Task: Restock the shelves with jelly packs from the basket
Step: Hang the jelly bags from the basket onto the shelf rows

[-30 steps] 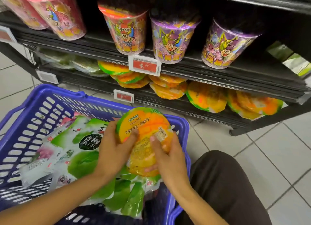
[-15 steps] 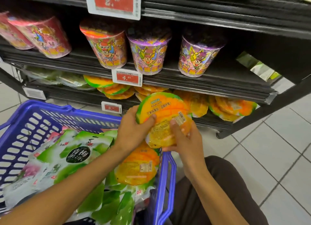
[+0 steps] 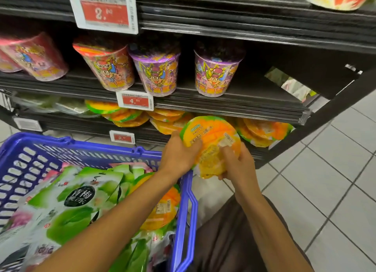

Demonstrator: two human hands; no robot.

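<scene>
Both hands hold one orange mango jelly pack [image 3: 211, 137] just in front of the bottom shelf [image 3: 260, 155]. My left hand [image 3: 179, 153] grips its left edge and my right hand [image 3: 238, 164] grips its lower right side. Behind it, several matching mango packs [image 3: 264, 133] lie on that shelf. The blue plastic basket [image 3: 40, 147] sits at the lower left, filled with green plum jelly bags [image 3: 75, 202]. Another mango pack [image 3: 162, 208] lies in it, partly under my left forearm.
Cartoon-printed cups [image 3: 156, 72] stand on the middle shelf above, with red price tags [image 3: 135, 101] on the shelf edges. Pale green packs [image 3: 67, 107] lie at the left of the bottom shelf. White floor tiles [image 3: 325, 180] spread to the right. My dark-trousered knee [image 3: 234, 237] is beside the basket.
Both hands lifted the mango pack out of the basket and carried it up and right to the bottom shelf. The view tilted upward, showing more of the shelves.
</scene>
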